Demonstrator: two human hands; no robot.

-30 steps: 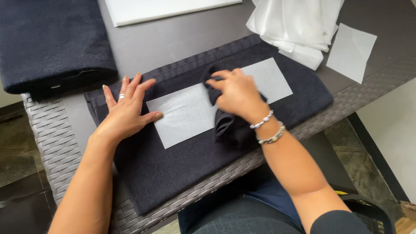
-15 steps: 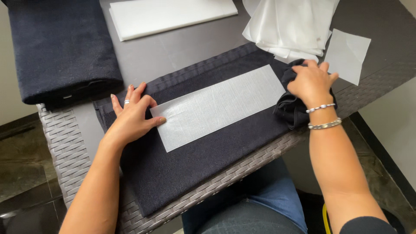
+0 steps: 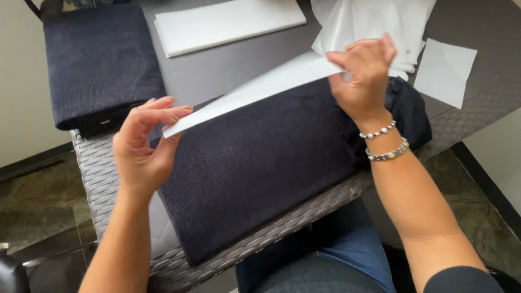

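Above the dark cloth [image 3: 260, 179] on the desk [image 3: 228, 70], both hands pinch a white strip: left hand [image 3: 144, 146] one end, right hand [image 3: 361, 78] the other. Behind lie a folded dark cloth [image 3: 100, 65], white sheets [image 3: 228, 24] and clear bags [image 3: 374, 21].

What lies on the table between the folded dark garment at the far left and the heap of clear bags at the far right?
In the head view, a flat stack of white sheets lies between the folded dark garment and the clear bags, on the grey tabletop.

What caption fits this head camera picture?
Left hand and right hand lift a long white paper strip above a folded dark navy knit garment.
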